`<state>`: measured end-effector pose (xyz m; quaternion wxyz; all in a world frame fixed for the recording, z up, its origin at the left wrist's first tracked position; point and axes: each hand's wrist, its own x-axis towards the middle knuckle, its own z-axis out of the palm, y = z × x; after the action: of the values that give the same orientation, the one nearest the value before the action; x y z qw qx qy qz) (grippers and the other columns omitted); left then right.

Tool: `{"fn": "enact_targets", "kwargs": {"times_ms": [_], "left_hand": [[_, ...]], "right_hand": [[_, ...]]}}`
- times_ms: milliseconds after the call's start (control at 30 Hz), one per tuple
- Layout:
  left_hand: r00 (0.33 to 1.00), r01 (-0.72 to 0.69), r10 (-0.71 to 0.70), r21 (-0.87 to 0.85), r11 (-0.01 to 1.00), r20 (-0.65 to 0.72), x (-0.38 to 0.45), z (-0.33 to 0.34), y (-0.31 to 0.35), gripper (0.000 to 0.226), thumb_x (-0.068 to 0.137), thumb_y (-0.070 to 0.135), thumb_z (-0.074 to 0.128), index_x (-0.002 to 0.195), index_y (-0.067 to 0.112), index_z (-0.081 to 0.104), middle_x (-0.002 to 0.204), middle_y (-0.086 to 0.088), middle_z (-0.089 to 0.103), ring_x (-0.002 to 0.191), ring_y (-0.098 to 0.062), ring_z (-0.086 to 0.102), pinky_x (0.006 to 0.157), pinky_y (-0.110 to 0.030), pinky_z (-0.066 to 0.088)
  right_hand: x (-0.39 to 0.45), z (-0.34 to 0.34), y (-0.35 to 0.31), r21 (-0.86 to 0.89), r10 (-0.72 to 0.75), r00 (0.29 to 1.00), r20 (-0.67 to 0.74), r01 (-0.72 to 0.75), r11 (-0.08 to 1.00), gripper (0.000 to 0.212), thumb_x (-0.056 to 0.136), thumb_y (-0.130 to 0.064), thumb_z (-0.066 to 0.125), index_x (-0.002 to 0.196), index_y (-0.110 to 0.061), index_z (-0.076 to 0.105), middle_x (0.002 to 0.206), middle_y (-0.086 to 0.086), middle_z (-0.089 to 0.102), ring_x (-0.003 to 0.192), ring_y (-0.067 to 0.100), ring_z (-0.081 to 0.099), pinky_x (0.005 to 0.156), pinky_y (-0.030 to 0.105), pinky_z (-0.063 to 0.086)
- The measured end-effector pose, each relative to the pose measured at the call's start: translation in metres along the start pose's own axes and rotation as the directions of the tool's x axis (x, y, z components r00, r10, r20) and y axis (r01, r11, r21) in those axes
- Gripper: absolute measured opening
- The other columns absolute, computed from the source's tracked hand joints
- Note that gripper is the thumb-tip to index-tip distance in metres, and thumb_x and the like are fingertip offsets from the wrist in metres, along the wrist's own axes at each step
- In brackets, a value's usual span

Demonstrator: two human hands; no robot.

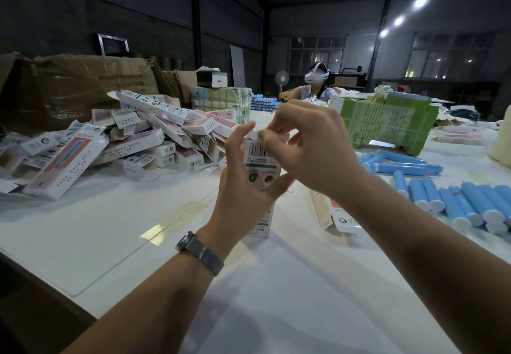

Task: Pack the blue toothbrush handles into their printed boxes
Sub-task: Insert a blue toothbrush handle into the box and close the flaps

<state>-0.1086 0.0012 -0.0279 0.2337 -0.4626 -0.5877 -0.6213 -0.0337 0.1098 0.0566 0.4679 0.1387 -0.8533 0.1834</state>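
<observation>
Standing upright on white table (290, 284), printed box (261, 165) gripped by L hand (246, 185); R hand (312, 143) fingertips pinch top flap. Blue handles (467, 204) lie at right, apart.

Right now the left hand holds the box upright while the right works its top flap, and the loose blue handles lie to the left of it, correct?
Not quite. The head view shows the blue handles to the right of the box; the pile on the left is printed boxes. The left hand does hold it upright while the right hand works the flap.
</observation>
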Motion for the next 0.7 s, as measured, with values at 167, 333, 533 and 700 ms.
{"fn": "enact_targets", "kwargs": {"times_ms": [167,333,533,700], "left_hand": [[1.000,-0.018,0.019,0.045,0.999,-0.015,-0.001,0.003,-0.002,0.096,0.075,-0.008,0.080,0.136,0.037,0.022,0.111,0.049,0.048,0.103,0.003,0.063,0.075,-0.014,0.055],[1.000,-0.007,0.007,0.001,1.000,0.007,0.000,0.002,0.002,0.097,0.075,-0.010,0.078,0.136,0.043,0.024,0.113,0.040,0.050,0.110,-0.009,0.065,0.080,-0.023,0.058],[1.000,-0.003,0.003,0.008,1.000,0.025,0.000,0.003,0.004,0.100,0.076,-0.007,0.078,0.140,0.042,0.020,0.115,0.036,0.050,0.108,-0.011,0.065,0.079,-0.026,0.060],[1.000,0.009,-0.009,0.005,1.000,0.019,0.000,0.003,0.007,0.096,0.077,-0.005,0.077,0.138,0.044,0.021,0.121,0.022,0.051,0.107,-0.013,0.065,0.079,-0.027,0.060]], "right_hand": [[0.002,-0.002,-0.001,-0.006,-0.015,0.999,0.038,0.015,1.000,0.029,0.087,-0.041,0.069,0.077,-0.014,0.064,0.078,-0.006,0.063,0.073,0.016,0.061,0.065,0.046,0.053],[-0.001,-0.001,-0.004,-0.008,-0.091,0.995,0.045,0.091,0.996,0.013,0.091,-0.031,0.066,0.091,-0.018,0.068,0.086,-0.010,0.060,0.078,0.018,0.062,0.063,0.044,0.053],[0.002,-0.006,-0.003,-0.058,-0.132,0.990,0.060,0.135,0.989,0.007,0.091,-0.022,0.066,0.091,-0.015,0.069,0.083,-0.010,0.061,0.076,0.017,0.061,0.063,0.042,0.053],[0.005,-0.008,-0.003,-0.038,-0.116,0.989,0.091,0.120,0.992,0.007,0.088,-0.023,0.065,0.087,-0.016,0.069,0.079,-0.012,0.057,0.075,0.018,0.059,0.068,0.044,0.051]]}}
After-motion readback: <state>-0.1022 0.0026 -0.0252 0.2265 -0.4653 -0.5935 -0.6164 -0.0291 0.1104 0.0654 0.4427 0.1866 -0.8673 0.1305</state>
